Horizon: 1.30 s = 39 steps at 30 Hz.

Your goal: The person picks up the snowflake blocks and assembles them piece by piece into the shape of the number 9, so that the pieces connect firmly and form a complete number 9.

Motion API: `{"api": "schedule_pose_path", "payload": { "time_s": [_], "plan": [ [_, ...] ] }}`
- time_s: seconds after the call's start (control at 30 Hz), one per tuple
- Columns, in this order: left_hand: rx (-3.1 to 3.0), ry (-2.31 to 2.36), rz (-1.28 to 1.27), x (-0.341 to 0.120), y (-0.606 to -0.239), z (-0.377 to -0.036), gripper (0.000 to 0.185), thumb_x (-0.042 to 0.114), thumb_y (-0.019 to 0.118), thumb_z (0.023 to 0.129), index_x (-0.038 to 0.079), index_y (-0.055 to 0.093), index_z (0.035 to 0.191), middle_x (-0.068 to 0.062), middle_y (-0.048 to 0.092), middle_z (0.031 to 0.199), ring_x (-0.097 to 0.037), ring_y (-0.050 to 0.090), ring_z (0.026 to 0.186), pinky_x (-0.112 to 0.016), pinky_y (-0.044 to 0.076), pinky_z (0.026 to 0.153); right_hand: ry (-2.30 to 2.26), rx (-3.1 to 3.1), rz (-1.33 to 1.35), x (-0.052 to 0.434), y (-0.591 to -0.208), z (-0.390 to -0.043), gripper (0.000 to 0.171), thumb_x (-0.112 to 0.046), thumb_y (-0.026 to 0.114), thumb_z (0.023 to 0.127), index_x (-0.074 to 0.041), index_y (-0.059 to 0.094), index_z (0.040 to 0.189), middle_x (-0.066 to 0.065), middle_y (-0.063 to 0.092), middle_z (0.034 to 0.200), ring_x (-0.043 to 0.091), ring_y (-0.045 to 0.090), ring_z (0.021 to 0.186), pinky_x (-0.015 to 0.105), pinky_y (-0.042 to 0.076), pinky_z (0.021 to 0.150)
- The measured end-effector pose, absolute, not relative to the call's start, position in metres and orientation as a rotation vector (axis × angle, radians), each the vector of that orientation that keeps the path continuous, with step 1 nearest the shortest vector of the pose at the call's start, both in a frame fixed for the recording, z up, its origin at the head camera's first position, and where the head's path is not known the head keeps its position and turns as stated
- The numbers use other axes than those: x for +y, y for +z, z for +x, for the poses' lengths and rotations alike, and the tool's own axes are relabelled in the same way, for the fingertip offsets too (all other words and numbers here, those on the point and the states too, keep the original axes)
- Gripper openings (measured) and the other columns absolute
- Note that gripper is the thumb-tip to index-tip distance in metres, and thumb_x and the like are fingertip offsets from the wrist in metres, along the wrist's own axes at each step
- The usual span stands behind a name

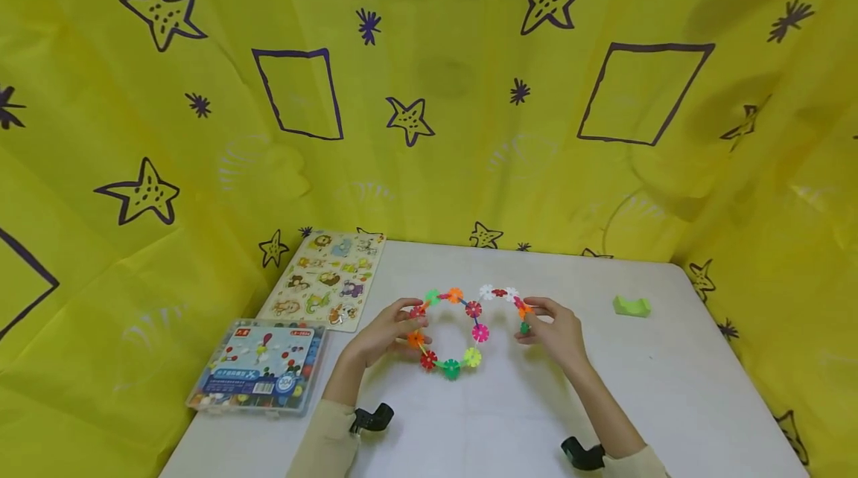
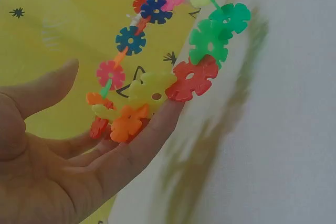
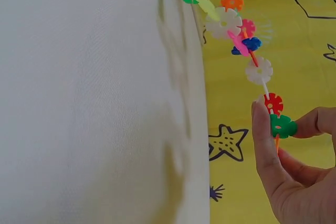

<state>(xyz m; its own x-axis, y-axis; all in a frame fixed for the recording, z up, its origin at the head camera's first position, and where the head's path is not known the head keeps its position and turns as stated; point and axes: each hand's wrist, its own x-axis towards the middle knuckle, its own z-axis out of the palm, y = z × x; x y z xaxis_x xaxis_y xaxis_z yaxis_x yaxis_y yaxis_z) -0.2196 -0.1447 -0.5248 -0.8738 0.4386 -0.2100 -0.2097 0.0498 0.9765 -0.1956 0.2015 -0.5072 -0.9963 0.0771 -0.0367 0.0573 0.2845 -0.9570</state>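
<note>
A chain of coloured snowflake discs [image 1: 473, 308] is held between both hands just above the white table [image 1: 509, 418]. Its left part closes into a ring and its right part arcs over to the other hand. My left hand [image 1: 410, 322] holds the ring's left side. In the left wrist view the orange discs [image 2: 125, 123] sit against its fingers [image 2: 152, 129], with the thumb apart from them. My right hand [image 1: 527, 322] pinches the chain's right end. In the right wrist view its thumb and forefinger grip a dark green disc [image 3: 283, 126] below a red one.
An animal puzzle board [image 1: 328, 281] lies at the table's back left. A clear plastic box of parts [image 1: 258, 366] sits at the front left. A small green block [image 1: 631, 306] is at the right. Yellow cloth with stars [image 1: 429, 128] walls in the table.
</note>
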Motion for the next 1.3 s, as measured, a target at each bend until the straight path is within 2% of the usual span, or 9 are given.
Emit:
{"api": "schedule_pose_path", "payload": {
  "time_s": [0.17, 0.27, 0.4, 0.57, 0.73, 0.83, 1.0, 1.17, 1.3],
  "plan": [
    [1.967, 1.842, 0.209, -0.137, -0.523, -0.229, 0.070, 0.016, 0.074, 0.098, -0.008, 0.036, 0.152, -0.027, 0.051, 0.144, -0.035, 0.072, 0.109, -0.045, 0.059, 0.093, 1.903, -2.485, -0.140, 0.206, -0.509, -0.192, 0.039, -0.013, 0.063, 0.102, -0.001, 0.061, 0.139, 0.023, 0.064, 0.121, 0.030, 0.078, 0.075, 0.027, 0.061, 0.072],
    [2.059, 1.799, 0.201, -0.134, -0.523, -0.233, 0.065, 0.017, 0.077, 0.095, -0.009, 0.046, 0.147, -0.025, 0.054, 0.143, -0.029, 0.071, 0.106, -0.041, 0.056, 0.097, 1.947, -2.477, -0.137, 0.209, -0.509, -0.191, 0.047, -0.011, 0.064, 0.102, 0.001, 0.054, 0.145, 0.025, 0.062, 0.127, 0.030, 0.078, 0.075, 0.031, 0.062, 0.073],
    [2.158, 1.763, 0.182, -0.131, -0.523, -0.238, 0.053, 0.023, 0.081, 0.092, -0.004, 0.062, 0.134, -0.014, 0.068, 0.122, -0.020, 0.066, 0.100, -0.041, 0.054, 0.097, 2.053, -2.443, -0.092, 0.210, -0.510, -0.190, 0.060, -0.003, 0.062, 0.100, 0.004, 0.039, 0.155, 0.029, 0.060, 0.135, 0.032, 0.077, 0.073, 0.041, 0.063, 0.070],
    [2.117, 1.879, 0.117, -0.128, -0.527, -0.247, 0.034, 0.020, 0.078, 0.095, -0.005, 0.071, 0.118, -0.006, 0.073, 0.103, -0.017, 0.063, 0.094, -0.043, 0.052, 0.097, 2.138, -2.458, 0.005, 0.210, -0.513, -0.188, 0.071, 0.003, 0.058, 0.098, -0.003, 0.028, 0.161, 0.033, 0.056, 0.136, 0.040, 0.075, 0.071, 0.047, 0.063, 0.067],
    [2.005, 2.075, 0.041, -0.123, -0.527, -0.258, 0.037, 0.015, 0.072, 0.100, -0.006, 0.064, 0.130, -0.019, 0.069, 0.118, -0.015, 0.066, 0.095, -0.040, 0.055, 0.097, 2.169, -2.458, 0.023, 0.205, -0.516, -0.185, 0.063, 0.004, 0.062, 0.096, -0.002, 0.037, 0.154, 0.033, 0.061, 0.128, 0.043, 0.074, 0.073, 0.050, 0.062, 0.068],
    [1.974, 2.117, 0.021, -0.120, -0.526, -0.266, 0.043, 0.018, 0.068, 0.103, -0.001, 0.059, 0.140, -0.027, 0.064, 0.128, -0.016, 0.065, 0.094, -0.035, 0.057, 0.088, 2.161, -2.461, -0.007, 0.202, -0.519, -0.185, 0.055, 0.001, 0.067, 0.096, -0.001, 0.044, 0.147, 0.029, 0.067, 0.120, 0.037, 0.075, 0.078, 0.050, 0.062, 0.071],
    [1.970, 2.145, 0.004, -0.113, -0.521, -0.277, 0.045, 0.023, 0.065, 0.105, 0.002, 0.057, 0.145, -0.027, 0.062, 0.132, -0.023, 0.064, 0.100, -0.026, 0.055, 0.075, 2.092, -2.526, -0.034, 0.197, -0.524, -0.186, 0.053, -0.013, 0.078, 0.094, 0.000, 0.052, 0.138, 0.019, 0.069, 0.115, 0.029, 0.075, 0.080, 0.042, 0.063, 0.074],
    [1.978, 2.229, 0.012, -0.103, -0.518, -0.291, 0.045, 0.019, 0.063, 0.106, -0.002, 0.054, 0.144, -0.022, 0.065, 0.133, -0.038, 0.064, 0.118, -0.037, 0.058, 0.094, 2.073, -2.529, -0.049, 0.193, -0.528, -0.186, 0.050, -0.015, 0.083, 0.090, 0.003, 0.060, 0.130, 0.014, 0.068, 0.108, 0.026, 0.075, 0.074, 0.034, 0.062, 0.071],
    [1.915, 2.305, 0.022, -0.094, -0.517, -0.303, 0.042, 0.012, 0.063, 0.105, -0.006, 0.049, 0.141, -0.027, 0.063, 0.135, -0.038, 0.066, 0.116, -0.048, 0.052, 0.104, 2.049, -2.516, -0.046, 0.188, -0.533, -0.187, 0.050, -0.015, 0.084, 0.088, 0.003, 0.060, 0.128, 0.010, 0.071, 0.097, 0.025, 0.075, 0.071, 0.031, 0.060, 0.072]
  ]
}}
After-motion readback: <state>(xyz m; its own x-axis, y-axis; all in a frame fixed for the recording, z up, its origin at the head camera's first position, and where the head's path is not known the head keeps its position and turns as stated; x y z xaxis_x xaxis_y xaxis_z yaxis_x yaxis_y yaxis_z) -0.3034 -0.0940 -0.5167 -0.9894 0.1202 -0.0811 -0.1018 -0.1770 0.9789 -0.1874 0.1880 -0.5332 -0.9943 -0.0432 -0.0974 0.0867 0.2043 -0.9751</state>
